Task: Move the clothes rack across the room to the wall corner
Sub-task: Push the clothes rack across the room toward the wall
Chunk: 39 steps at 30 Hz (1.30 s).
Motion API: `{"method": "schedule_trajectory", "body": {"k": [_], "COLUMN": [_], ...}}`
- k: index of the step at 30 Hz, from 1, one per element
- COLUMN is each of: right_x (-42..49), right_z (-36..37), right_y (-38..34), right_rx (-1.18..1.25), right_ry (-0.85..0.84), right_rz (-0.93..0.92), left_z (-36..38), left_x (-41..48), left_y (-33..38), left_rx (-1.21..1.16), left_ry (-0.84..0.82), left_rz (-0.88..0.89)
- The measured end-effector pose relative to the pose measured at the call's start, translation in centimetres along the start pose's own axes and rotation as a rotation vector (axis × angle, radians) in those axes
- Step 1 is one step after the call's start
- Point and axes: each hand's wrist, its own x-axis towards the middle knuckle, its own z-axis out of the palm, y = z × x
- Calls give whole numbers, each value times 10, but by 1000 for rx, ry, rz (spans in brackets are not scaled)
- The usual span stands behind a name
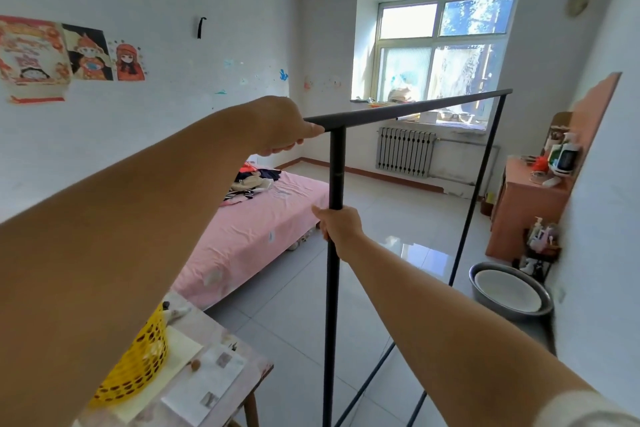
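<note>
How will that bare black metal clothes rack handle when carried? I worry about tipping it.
The black metal clothes rack probably feels light: thin tubes, nothing hanging. It looks stiff, though the long top bar may sway. Being tall and narrow, it seems tip-prone; the left hand up top and right hand on the upright should steady it.

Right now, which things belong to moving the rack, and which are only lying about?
Job: clothes rack, left hand on its top bar, right hand on its near post.

Lying about: bed, yellow basket, basins, radiator.
</note>
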Motion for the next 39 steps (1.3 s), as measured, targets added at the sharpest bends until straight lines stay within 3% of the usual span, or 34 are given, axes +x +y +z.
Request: {"method": "schedule_trajectory", "body": {"k": [9,17,30,39], "right_x": [43,107,251,354], "right_z": [-19,-45,-113,-147], "right_y": [1,0,-5,-8], "right_rx": [-42,-23,-83,-101], "right_ry": [-49,-127,-204,-190], "right_rz": [-19,-12,-44,-70], "left_z": [17,35,85,123], "left_x": [36,90,219,321], "left_y": [12,35,94,120], "left_rx": [226,305,356,458], "left_ry": [158,152,211,373], "left_rz": [64,41,18,99]}}
